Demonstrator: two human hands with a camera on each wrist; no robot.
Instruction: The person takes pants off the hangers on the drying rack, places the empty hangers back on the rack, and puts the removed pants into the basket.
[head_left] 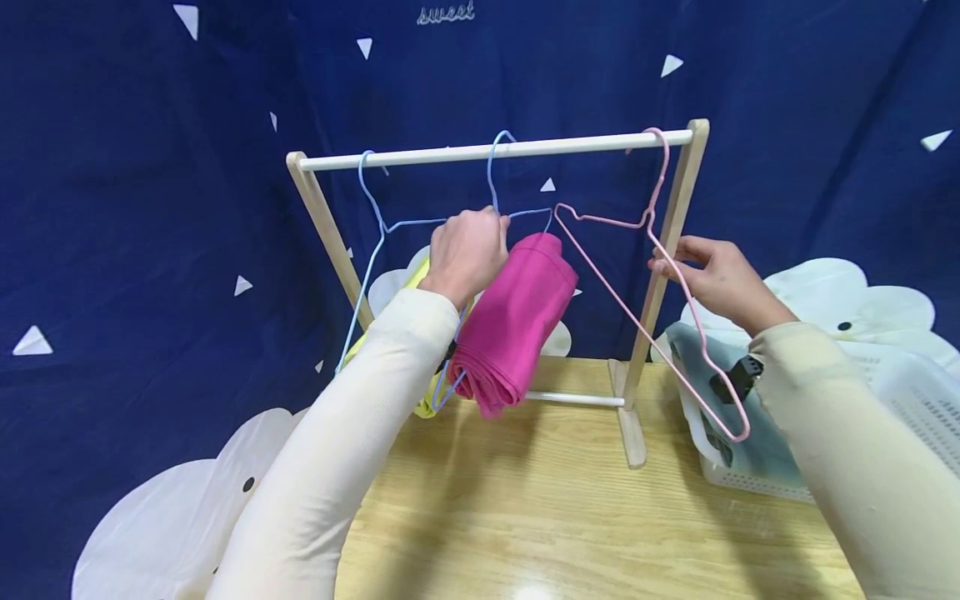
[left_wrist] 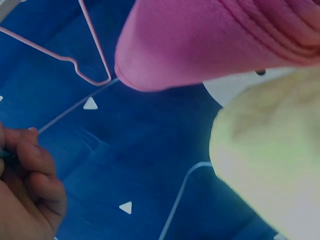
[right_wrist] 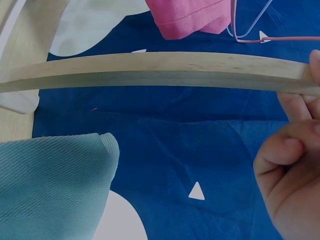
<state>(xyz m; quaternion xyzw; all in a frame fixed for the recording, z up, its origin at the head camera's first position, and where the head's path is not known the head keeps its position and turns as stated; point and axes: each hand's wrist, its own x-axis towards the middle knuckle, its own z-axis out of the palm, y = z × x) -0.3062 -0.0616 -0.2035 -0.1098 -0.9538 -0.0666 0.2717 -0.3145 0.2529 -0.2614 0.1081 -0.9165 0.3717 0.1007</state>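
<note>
My left hand (head_left: 471, 248) grips a blue clothes hanger (head_left: 492, 171) just below its hook, which sits over the white rail of the clothes rack (head_left: 420, 156). Folded magenta cloth (head_left: 517, 321) drapes over that hanger, right beside the hand. In the left wrist view the curled fingers (left_wrist: 37, 165) show at the left edge. My right hand (head_left: 720, 275) holds the rack's right wooden post (head_left: 678, 196), with fingers on both sides of the wood in the right wrist view. A bare pink hanger (head_left: 618, 292) hangs on the rail between the two hands.
Farther left hangs a light blue hanger (head_left: 372, 250) with yellow cloth (head_left: 427, 404), partly hidden by the left arm. A white basket (head_left: 750, 479) holding teal cloth (head_left: 765, 450) stands on the wooden table (head_left: 570, 517) at right. Behind is a dark blue curtain (head_left: 150, 208).
</note>
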